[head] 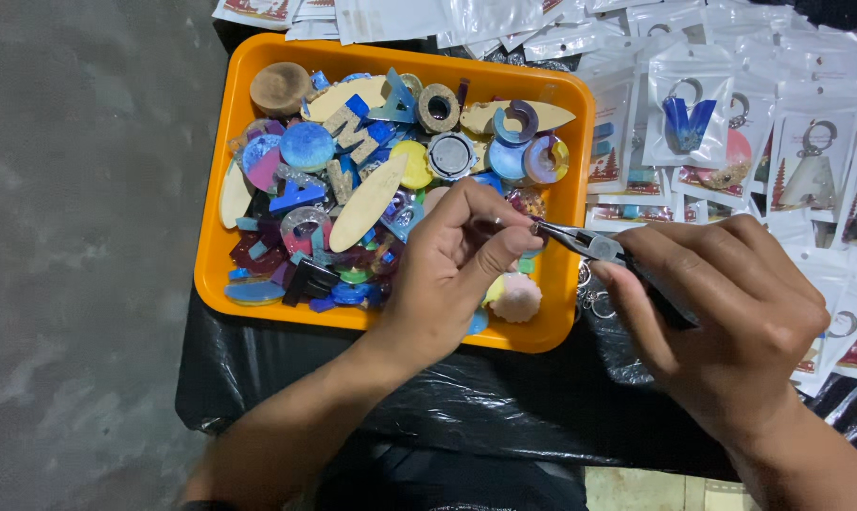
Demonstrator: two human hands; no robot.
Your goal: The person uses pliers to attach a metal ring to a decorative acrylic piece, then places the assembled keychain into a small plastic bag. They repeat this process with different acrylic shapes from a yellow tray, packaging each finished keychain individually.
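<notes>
My left hand [452,270] hovers over the right part of an orange tray [222,203], its thumb and fingers pinched on a small piece that I cannot make out. My right hand [722,312] grips a pair of small pliers [589,244] with black handles; the metal tips point left and meet the pinched fingertips. The tray is heaped with several resin pieces [306,147]: blue and purple letters, discs, rings and pale wooden ovals.
The tray rests on black plastic sheeting [466,388]. Clear packets with finished keychains [689,123] cover the surface to the right and behind the tray. Metal rings [594,301] lie beside the tray's right edge. Grey concrete floor [78,255] fills the left.
</notes>
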